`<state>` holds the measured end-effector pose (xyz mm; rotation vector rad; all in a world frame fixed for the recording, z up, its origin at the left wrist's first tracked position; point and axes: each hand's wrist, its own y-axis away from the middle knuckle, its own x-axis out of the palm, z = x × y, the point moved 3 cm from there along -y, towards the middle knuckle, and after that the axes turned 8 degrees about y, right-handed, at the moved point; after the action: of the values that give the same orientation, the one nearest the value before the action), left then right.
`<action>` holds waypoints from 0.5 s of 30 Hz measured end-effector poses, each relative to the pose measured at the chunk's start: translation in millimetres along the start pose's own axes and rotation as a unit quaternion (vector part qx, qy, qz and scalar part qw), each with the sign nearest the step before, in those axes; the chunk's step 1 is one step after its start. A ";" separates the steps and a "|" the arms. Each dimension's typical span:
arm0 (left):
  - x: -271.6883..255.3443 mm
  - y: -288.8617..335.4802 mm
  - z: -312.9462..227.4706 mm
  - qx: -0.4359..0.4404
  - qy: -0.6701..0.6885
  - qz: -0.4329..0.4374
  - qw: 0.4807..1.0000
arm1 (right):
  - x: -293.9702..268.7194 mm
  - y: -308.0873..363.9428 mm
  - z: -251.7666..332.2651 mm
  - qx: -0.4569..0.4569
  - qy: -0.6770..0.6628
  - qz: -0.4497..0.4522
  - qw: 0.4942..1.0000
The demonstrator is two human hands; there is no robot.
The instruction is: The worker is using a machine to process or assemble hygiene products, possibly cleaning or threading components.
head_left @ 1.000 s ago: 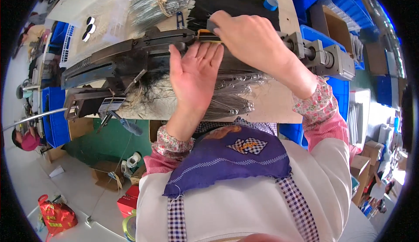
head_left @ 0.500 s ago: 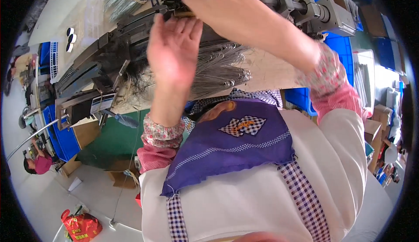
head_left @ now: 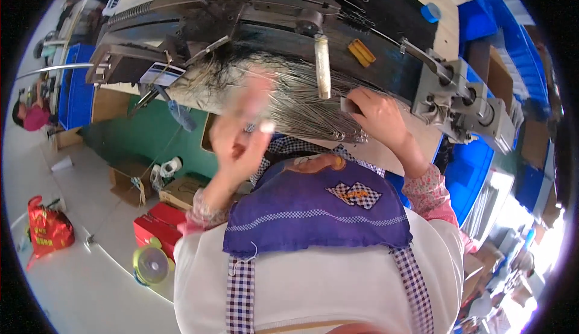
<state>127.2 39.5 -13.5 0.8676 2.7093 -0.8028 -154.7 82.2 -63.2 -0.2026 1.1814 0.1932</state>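
My left hand (head_left: 238,144) hovers over the near edge of the workbench, left of a heap of looped metal wires (head_left: 307,108). Its fingers are smeared by motion. At the right end of that heap, my right hand (head_left: 383,117) is closed, with a small grey flat piece (head_left: 348,105) at its fingertips. Beyond the hands lies a dark metal bench machine (head_left: 265,29) with a pale lever handle (head_left: 324,69). A thin wire rod (head_left: 383,35) with dark bristles at its left end reaches into the machine's right-hand holder (head_left: 449,87).
A yellow block (head_left: 362,52) rests on the machine bed. Behind it are a dark mat (head_left: 386,2) and a blue cap (head_left: 430,12). Blue bins (head_left: 464,177) stand at the right. Dark loose fibres (head_left: 217,72) lie left of the wires. A red bag (head_left: 49,228) sits on the floor.
Both hands have come back toward me from the machine and moved apart, the right one to the wire heap's right end. The view has shifted, showing the lever and bristled rod.
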 end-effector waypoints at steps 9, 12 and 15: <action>-177.6 151.1 51.9 -0.429 -0.502 -0.337 0.671 | -16.9 3.3 -5.4 0.091 -0.216 -0.042 0.971; -202.9 173.3 59.3 -0.392 -0.503 -0.363 0.680 | -39.8 26.0 -14.6 0.123 -0.171 -0.152 0.966; -169.6 169.0 72.4 -0.373 -0.423 -0.404 0.720 | -68.4 70.7 -25.1 0.268 -0.204 -0.322 0.885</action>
<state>364.4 33.3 -92.9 -0.7592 2.0680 -0.0370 -220.2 141.1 -12.8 -0.0492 0.6588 -0.6497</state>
